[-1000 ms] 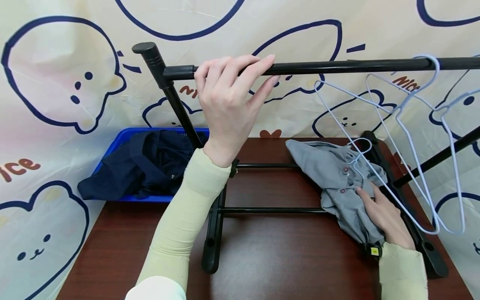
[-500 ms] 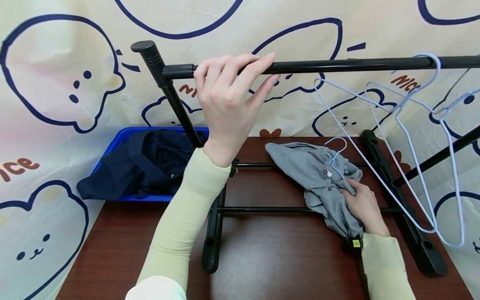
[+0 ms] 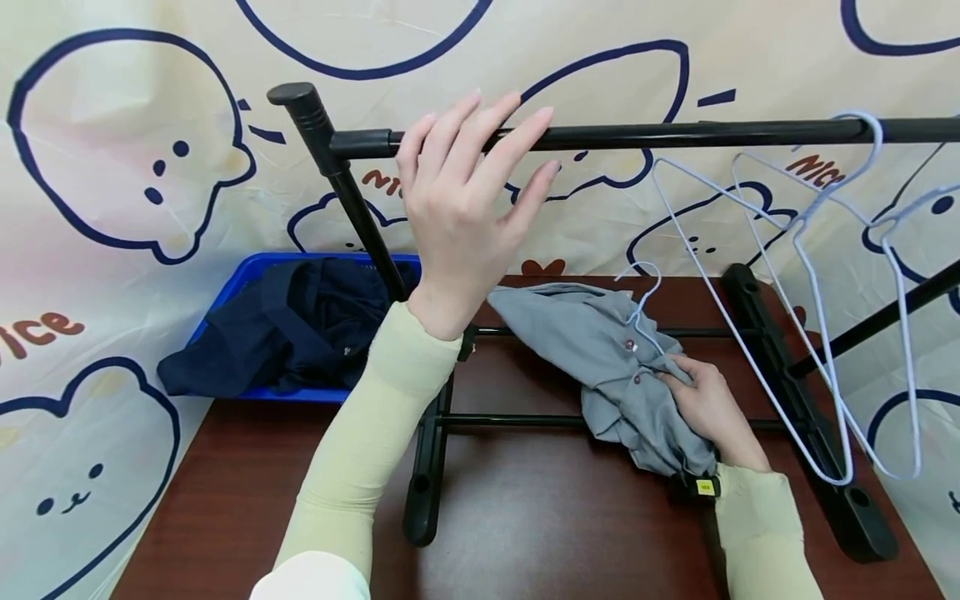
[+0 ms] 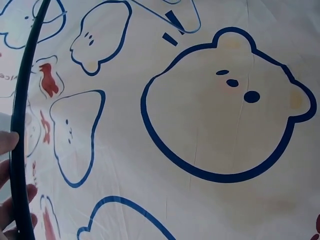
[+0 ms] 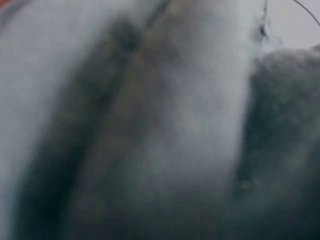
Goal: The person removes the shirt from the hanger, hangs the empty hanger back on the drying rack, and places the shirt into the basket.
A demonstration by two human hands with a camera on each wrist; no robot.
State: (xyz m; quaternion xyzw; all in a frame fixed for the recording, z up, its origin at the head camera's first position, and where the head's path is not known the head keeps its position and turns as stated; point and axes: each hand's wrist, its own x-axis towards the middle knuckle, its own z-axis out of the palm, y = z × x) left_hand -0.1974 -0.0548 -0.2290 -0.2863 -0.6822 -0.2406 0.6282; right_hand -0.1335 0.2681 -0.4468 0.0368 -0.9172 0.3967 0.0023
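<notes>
A grey buttoned shirt (image 3: 592, 367), bunched up, has a light-blue hanger (image 3: 645, 308) in its neck, the hook standing out at the top. My right hand (image 3: 708, 404) grips the shirt and hanger at the right side, above the dark base. Blurred grey cloth (image 5: 190, 125) fills the right wrist view. My left hand (image 3: 468, 200) lies at the black top rail (image 3: 675, 133) of a clothes rack, near its left post. Its fingers stretch up past the rail, loosely spread. In the left wrist view, the fingertips (image 4: 30, 192) show behind the rail.
Two light-blue hangers (image 3: 813, 217) hang from the rail at the right. A blue basket (image 3: 258, 265) with dark navy clothing (image 3: 300, 325) stands at the back left. The rack's feet (image 3: 423, 475) and crossbars (image 3: 510, 420) sit on the brown table (image 3: 525, 517).
My right hand has carried the shirt and its hanger leftward from beside the hanging hangers. The left hand's fingers have straightened from their curl on the rail. The hanging hangers have swung.
</notes>
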